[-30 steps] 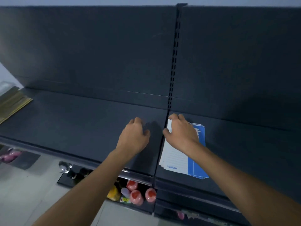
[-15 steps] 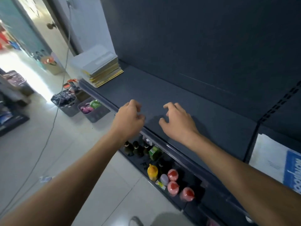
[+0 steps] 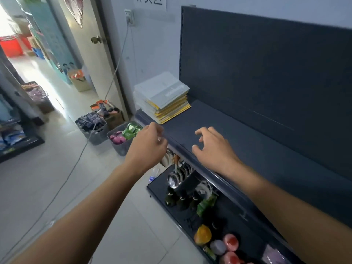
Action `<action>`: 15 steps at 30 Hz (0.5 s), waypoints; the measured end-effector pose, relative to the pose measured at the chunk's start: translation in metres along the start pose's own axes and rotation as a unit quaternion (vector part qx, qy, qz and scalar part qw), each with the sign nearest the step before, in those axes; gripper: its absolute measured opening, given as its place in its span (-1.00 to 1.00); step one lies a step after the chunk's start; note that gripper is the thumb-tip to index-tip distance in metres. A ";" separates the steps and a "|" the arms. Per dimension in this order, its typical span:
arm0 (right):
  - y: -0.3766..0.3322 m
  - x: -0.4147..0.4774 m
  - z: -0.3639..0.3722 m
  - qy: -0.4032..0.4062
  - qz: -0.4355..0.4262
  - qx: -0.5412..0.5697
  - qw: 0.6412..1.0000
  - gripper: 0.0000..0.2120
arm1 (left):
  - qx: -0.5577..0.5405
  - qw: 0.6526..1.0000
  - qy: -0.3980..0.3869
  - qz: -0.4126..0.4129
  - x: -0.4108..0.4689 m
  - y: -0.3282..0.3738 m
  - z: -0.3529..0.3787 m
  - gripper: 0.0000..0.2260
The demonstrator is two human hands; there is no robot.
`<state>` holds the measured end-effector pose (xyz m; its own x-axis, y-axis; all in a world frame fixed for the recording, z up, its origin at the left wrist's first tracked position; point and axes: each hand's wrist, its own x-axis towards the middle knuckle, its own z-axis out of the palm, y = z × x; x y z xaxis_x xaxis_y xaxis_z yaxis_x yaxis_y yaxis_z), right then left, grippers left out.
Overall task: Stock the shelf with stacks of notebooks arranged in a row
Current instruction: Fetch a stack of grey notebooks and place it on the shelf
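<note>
Forearms, two of them and both bare, reach up from the bottom edge toward a dark shelf (image 3: 247,141). Below them, on the lower shelf (image 3: 238,237), stand three dark bottles (image 3: 182,197) in a row, a green packet just to their right, and nearer the bottom edge one yellow-orange container (image 3: 202,234) with red-capped containers (image 3: 230,242) beside it; at least two of those show, and the rest are cut off by the picture's edge. A shiny round ladle (image 3: 173,180) hangs at the front of that lower level, with a row of pale round lids behind it.

The left hand (image 3: 147,147) is off the front edge of the upper shelf, over the floor, its fingers curled loosely inward and holding nothing. The right hand (image 3: 213,147) hovers over the bare shelf board, fingers spread and bent, thumb apart, palm down, also empty.

Farther along, at the far left end of the same board and well apart from both hands, sits one stack of notebooks (image 3: 163,96). Its lower books have yellow edges, its top ones are pale grey, and the pile is slightly skewed. I cannot count the books in it.

On the floor left of the shelf stand two grey baskets (image 3: 122,141), one with green and purple packets, one with dark items. Behind them are cardboard boxes, a door with one round knob (image 3: 96,39), and a cable (image 3: 106,92) hanging from a wall socket.
</note>
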<state>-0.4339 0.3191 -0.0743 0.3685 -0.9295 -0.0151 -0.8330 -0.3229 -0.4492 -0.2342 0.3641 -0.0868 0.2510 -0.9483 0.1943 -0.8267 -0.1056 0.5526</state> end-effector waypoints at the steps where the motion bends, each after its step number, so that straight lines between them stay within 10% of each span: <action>1: -0.004 0.009 0.001 0.004 0.002 -0.001 1.000 -0.60 | -0.003 1.000 0.004 0.003 0.009 -0.005 -0.002 -0.81; 15: -0.048 0.163 0.002 0.005 0.023 0.025 0.999 -0.64 | -0.003 0.997 0.032 0.064 0.165 -0.053 -0.044 -0.78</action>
<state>-0.3327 0.1839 -0.0572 0.3265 -0.9448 -0.0271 -0.8272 -0.2718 -0.4918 -0.1273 0.2268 -0.0485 0.1757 -0.9328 0.3148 -0.8513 0.0166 0.5244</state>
